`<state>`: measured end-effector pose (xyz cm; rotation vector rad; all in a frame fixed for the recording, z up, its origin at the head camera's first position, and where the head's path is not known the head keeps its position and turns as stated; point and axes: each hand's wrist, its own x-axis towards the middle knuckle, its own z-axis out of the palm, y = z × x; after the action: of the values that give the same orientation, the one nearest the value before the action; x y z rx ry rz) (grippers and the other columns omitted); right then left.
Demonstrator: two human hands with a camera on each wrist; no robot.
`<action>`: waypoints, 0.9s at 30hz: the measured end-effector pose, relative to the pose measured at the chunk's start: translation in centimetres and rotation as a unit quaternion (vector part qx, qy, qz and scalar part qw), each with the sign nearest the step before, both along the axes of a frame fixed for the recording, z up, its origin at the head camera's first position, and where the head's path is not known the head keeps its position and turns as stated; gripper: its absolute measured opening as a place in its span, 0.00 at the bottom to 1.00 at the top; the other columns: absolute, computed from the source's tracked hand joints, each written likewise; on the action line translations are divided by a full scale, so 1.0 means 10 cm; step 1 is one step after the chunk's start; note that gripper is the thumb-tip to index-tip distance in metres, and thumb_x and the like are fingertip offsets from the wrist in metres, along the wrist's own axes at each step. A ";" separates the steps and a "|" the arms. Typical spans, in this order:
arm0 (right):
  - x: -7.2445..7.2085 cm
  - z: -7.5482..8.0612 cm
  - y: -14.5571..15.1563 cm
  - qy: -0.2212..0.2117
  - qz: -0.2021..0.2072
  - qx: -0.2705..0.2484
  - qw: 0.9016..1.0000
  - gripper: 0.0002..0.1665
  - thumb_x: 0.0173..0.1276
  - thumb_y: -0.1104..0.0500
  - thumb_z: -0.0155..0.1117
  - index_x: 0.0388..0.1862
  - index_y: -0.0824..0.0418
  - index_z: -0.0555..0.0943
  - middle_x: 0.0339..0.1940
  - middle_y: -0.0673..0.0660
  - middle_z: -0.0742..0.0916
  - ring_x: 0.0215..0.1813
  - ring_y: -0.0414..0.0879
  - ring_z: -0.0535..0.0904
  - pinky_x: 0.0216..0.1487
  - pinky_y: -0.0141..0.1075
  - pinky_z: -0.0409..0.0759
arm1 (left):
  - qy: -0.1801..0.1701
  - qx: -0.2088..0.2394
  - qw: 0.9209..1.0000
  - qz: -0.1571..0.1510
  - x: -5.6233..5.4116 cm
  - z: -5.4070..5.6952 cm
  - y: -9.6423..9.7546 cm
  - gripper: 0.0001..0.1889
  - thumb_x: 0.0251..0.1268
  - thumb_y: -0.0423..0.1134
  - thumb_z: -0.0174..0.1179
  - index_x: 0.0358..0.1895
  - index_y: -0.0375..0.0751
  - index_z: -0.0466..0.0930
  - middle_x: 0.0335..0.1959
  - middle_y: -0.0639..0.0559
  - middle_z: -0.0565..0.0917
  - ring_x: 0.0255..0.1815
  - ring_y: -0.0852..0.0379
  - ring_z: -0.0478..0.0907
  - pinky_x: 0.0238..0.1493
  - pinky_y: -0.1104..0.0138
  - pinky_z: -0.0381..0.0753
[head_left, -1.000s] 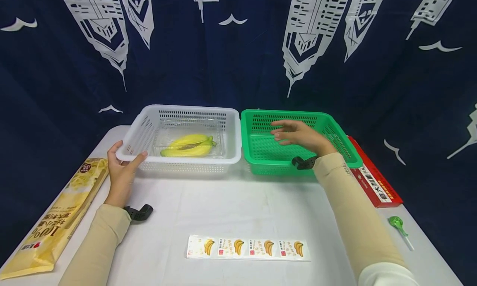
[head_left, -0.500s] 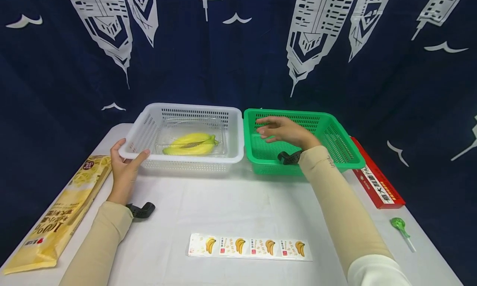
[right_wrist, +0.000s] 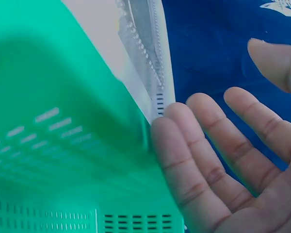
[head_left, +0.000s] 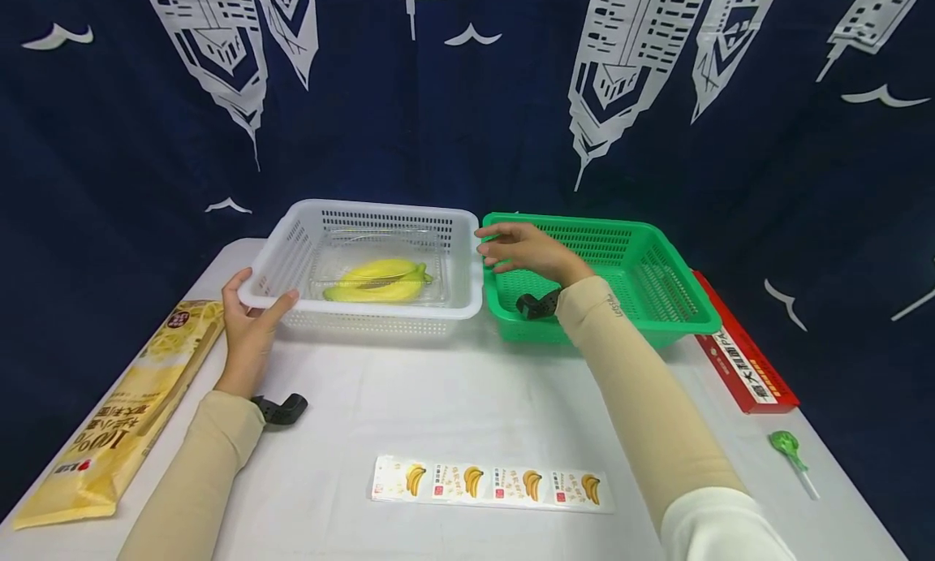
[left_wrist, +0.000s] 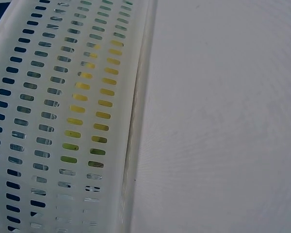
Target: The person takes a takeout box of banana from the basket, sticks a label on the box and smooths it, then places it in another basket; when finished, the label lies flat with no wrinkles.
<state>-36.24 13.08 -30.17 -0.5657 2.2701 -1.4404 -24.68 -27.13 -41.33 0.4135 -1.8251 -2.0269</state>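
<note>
At the left, a white basket (head_left: pixel 380 310) stands with a clear plastic box (head_left: pixel 438 256) and yellow bananas (head_left: pixel 376 281) inside it. My left hand (head_left: pixel 250 334) grips that basket's near left corner, thumb in front and fingers at the side. In the left wrist view only the basket's slotted wall (left_wrist: pixel 53 116) shows, with yellow behind the slots; the hand is out of that view. A green basket (head_left: pixel 657 285) stands beside the white one. Over its left end hovers my right hand (head_left: pixel 529 251), fingers extended toward the white basket's right rim and holding nothing.
A yellow pasta bag (head_left: pixel 120 415) lies along the left table edge. At the right are a red pasta box (head_left: pixel 752 362) and a green lollipop (head_left: pixel 789 451). A strip of banana stickers (head_left: pixel 493 484) lies at the front. A dark curtain (head_left: pixel 467 122) hangs behind.
My right hand has moved left across the green basket to the white basket's right rim. The left hand keeps its hold on the corner. The head view has shifted slightly.
</note>
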 end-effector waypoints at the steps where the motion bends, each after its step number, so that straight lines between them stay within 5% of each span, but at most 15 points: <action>1: -0.01 -0.01 -0.03 0.000 -0.002 -0.003 1.000 0.32 0.84 0.59 0.63 0.81 0.67 0.70 0.74 0.68 0.79 0.63 0.59 0.81 0.71 0.54 0.80 | -0.001 -0.001 1.000 -0.001 0.00 0.00 0.00 0.47 0.74 0.31 0.68 0.86 0.60 0.48 0.84 0.48 0.61 0.82 0.50 0.64 0.80 0.64 0.67; 14: -0.06 -0.01 -0.44 -0.014 -0.024 0.003 1.000 0.33 0.84 0.63 0.61 0.83 0.69 0.67 0.79 0.69 0.75 0.69 0.65 0.78 0.70 0.49 0.81 | 0.000 -0.004 1.000 -0.010 0.00 0.00 0.00 0.47 0.76 0.31 0.66 0.86 0.60 0.46 0.86 0.48 0.59 0.85 0.49 0.61 0.81 0.63 0.66; 27: -0.07 -0.03 -0.81 -0.064 -0.058 0.014 0.996 0.37 0.83 0.59 0.63 0.86 0.59 0.65 0.84 0.63 0.71 0.84 0.62 0.65 0.81 0.53 0.69 | 0.005 -0.011 1.000 -0.011 0.01 -0.02 -0.01 0.46 0.77 0.32 0.66 0.86 0.61 0.47 0.85 0.48 0.60 0.84 0.49 0.62 0.81 0.63 0.66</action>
<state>-36.95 4.99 -30.51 -0.3288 2.2506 -1.4515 -24.61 -27.27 -41.50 0.3780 -1.8523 -2.0190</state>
